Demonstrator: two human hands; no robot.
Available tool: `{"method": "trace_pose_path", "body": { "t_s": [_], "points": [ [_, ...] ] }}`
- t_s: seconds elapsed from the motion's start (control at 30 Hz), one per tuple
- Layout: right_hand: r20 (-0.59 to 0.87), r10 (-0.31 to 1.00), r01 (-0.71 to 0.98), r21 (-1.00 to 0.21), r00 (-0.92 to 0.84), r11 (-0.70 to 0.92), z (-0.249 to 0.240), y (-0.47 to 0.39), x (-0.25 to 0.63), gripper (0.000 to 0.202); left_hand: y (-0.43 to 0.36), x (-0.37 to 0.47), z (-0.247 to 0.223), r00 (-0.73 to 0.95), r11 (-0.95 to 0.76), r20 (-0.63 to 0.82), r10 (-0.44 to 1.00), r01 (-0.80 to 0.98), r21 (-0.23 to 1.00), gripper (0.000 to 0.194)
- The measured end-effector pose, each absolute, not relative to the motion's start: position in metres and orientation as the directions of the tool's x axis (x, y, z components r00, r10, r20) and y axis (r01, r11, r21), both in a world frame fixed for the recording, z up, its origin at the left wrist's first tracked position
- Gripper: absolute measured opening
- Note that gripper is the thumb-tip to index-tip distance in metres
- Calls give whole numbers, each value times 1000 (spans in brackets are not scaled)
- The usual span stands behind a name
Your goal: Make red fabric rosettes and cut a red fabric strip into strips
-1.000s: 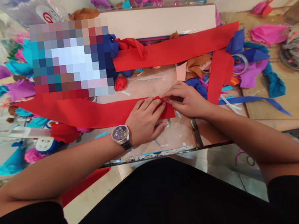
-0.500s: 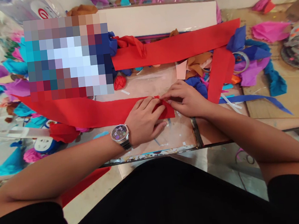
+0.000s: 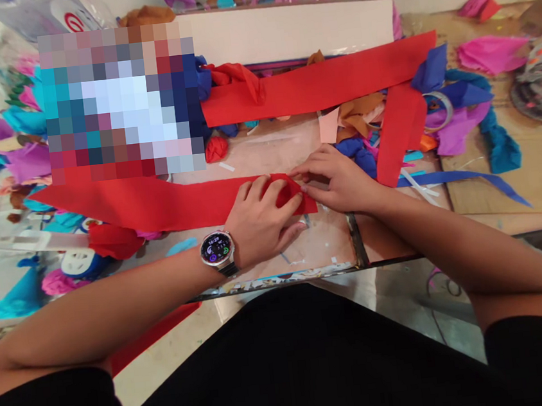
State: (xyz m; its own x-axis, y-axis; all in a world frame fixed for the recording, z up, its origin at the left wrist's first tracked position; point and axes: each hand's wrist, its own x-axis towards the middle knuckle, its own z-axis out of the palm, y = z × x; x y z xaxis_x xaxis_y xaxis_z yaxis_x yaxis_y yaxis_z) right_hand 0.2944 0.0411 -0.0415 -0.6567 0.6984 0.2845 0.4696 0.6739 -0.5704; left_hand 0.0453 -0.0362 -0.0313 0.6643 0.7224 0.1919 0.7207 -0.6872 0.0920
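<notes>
A long red strip (image 3: 198, 204), which looks like crepe paper, lies across the work surface in front of me. My left hand (image 3: 265, 213), with a watch (image 3: 217, 249) on its wrist, rests on the strip near its right end, fingers spread and bent. At that end, the thumb and fingertips of my right hand (image 3: 331, 177) close together at the strip's upper edge. Fingers partly hide the spot where the edge is pinched. Another red strip (image 3: 326, 81) stretches across behind my hands, and a red piece (image 3: 397, 135) slants down on the right.
Crumpled blue paper (image 3: 358, 155) and brown scraps (image 3: 361, 116) lie beyond my right hand. A tape roll (image 3: 438, 111) is farther right. At left are a power strip (image 3: 81, 263) and several coloured scraps. A white box (image 3: 292, 31) stands at the back. A pixelated patch covers the upper left.
My left hand has shifted slightly to the right, and its wrist has turned so the watch face is lit. A small raised bit at the strip's upper edge no longer shows. My right hand has barely moved.
</notes>
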Motion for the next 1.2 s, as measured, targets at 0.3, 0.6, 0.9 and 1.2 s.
{"method": "trace_pose_path", "body": {
  "t_s": [0.3,0.6,0.9,1.2],
  "points": [
    [316,678,453,-552,-664,700,-44,42,295,24,-38,46,-29,682,-704,187,707,703,96,59],
    [341,678,450,-546,-651,707,-47,42,296,22,-37,46,-28,688,-707,167,706,694,132,56],
    [365,665,437,-537,-651,722,-49,43,296,21,-36,45,-29,684,-704,167,710,698,128,56],
    [360,656,435,-528,-664,730,-50,44,297,22,-37,46,-30,653,-670,153,742,720,180,59]
  ]
}}
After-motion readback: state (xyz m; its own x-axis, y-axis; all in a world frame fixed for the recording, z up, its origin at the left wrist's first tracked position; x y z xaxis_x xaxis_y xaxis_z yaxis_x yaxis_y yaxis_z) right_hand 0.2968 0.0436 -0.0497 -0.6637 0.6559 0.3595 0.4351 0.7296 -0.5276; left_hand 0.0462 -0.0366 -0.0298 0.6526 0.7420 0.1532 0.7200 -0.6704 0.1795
